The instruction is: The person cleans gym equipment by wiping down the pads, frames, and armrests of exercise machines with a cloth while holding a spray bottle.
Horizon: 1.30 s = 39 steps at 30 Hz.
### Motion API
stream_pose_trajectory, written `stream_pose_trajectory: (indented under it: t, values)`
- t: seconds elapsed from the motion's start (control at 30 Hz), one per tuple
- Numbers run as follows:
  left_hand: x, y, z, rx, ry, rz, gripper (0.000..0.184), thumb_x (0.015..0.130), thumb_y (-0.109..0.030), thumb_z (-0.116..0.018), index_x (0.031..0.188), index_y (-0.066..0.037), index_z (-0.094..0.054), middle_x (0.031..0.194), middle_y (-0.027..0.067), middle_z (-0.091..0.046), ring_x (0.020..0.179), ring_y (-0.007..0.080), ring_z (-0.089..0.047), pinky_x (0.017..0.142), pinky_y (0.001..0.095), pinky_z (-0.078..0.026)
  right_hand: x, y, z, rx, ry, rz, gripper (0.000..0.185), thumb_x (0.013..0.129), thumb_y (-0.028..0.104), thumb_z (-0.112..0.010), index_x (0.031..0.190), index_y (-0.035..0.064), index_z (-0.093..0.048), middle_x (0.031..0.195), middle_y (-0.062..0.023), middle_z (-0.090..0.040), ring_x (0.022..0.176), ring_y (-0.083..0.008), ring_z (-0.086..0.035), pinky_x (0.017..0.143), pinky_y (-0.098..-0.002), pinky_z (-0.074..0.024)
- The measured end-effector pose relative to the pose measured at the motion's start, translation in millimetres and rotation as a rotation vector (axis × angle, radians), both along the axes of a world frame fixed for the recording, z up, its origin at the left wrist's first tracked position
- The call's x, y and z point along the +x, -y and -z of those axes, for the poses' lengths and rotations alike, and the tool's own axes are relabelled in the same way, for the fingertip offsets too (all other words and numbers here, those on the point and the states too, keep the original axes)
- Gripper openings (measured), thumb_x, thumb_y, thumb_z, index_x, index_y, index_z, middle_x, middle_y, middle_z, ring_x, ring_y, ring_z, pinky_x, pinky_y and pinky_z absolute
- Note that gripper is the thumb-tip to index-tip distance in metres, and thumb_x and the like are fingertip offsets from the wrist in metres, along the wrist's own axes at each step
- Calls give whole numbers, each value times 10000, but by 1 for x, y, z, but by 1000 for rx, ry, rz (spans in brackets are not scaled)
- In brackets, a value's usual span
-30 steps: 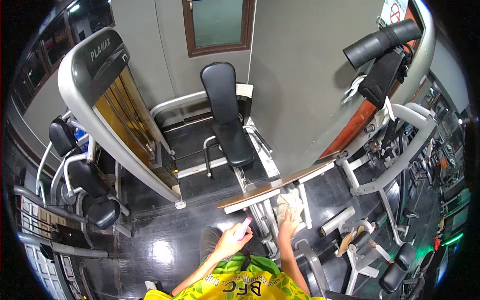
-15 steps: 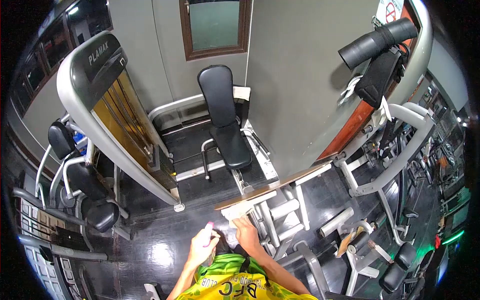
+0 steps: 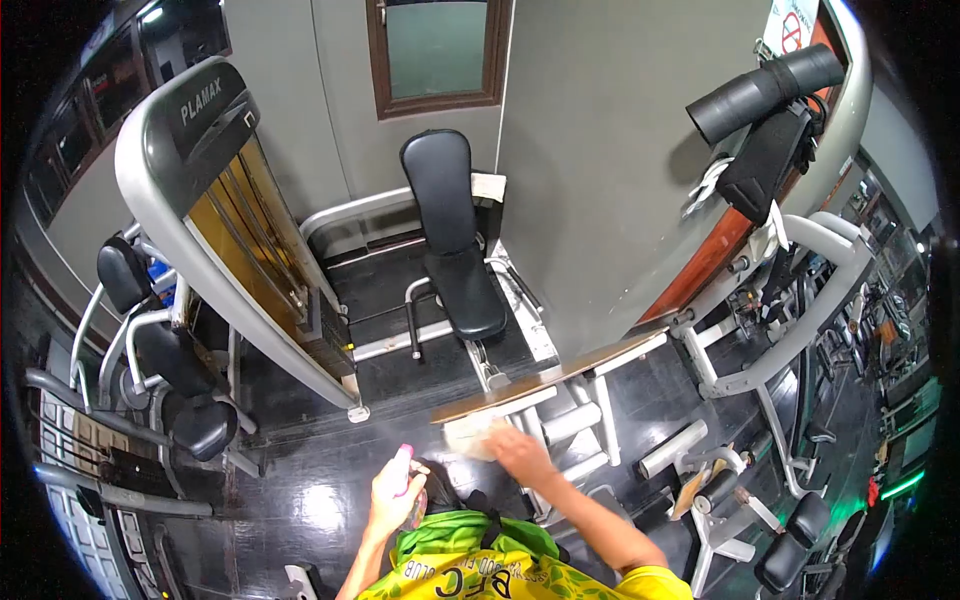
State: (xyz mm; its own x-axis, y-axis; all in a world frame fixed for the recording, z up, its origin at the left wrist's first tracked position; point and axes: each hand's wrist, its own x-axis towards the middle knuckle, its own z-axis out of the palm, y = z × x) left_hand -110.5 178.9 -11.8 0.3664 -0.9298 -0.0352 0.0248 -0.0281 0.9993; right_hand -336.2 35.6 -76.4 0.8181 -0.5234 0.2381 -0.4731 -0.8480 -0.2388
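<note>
Cloth (image 3: 468, 436), one pale piece, is bunched in the right hand (image 3: 520, 455), which grips it with fingers partly hidden and slightly blurred. It covers the left end of a white bar (image 3: 535, 399) along the underside of one long brown board (image 3: 560, 375). One bottle with a pink top (image 3: 402, 468) is grasped in the left hand (image 3: 388, 497), just beside the cloth but apart from it. Both arms belong to one person in a yellow and green shirt (image 3: 425, 570).

Around us is a gym with a dark, shiny floor (image 3: 322, 505) and grey walls (image 3: 600, 150). Beyond the board stands one black seat (image 3: 465, 295) with one tall backrest (image 3: 440, 190). To its left rises one weight tower (image 3: 185, 110) marked PLAMAX. One brown-framed window (image 3: 437, 50) is set in the wall, and one black roll (image 3: 765, 92) sits high on the right. More exercise machines line both sides.
</note>
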Motion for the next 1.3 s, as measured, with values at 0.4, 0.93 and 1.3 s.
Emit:
stream_pose_trajectory:
  t: [0.4,0.93,1.3]
  values:
    - [-3,-8,5,60,43,-21,157,813,42,-614,962,-4,-590,815,31,-622,609,47,-556,567,214,-463,-47,30,-21,-19,1074,805,365,897,57,-422,1220,-97,-493,1156,-222,-584,1093,-300,-552,956,-357,-411]
    - [21,-22,-21,-74,147,-214,336,805,67,-588,1136,33,-533,885,67,-638,705,89,-586,638,232,-495,98,-78,-8,1034,909,251,395,769,-88,-429,1146,-38,-536,977,-131,-646,902,-166,-607,805,-287,-481]
    - [-2,-15,-23,-27,95,-13,212,787,73,-604,990,29,-567,860,64,-655,607,58,-564,562,205,-468,-10,25,59,705,977,1089,361,901,102,-482,1221,-65,-468,1238,-276,-486,1056,-348,-536,914,-424,-415]
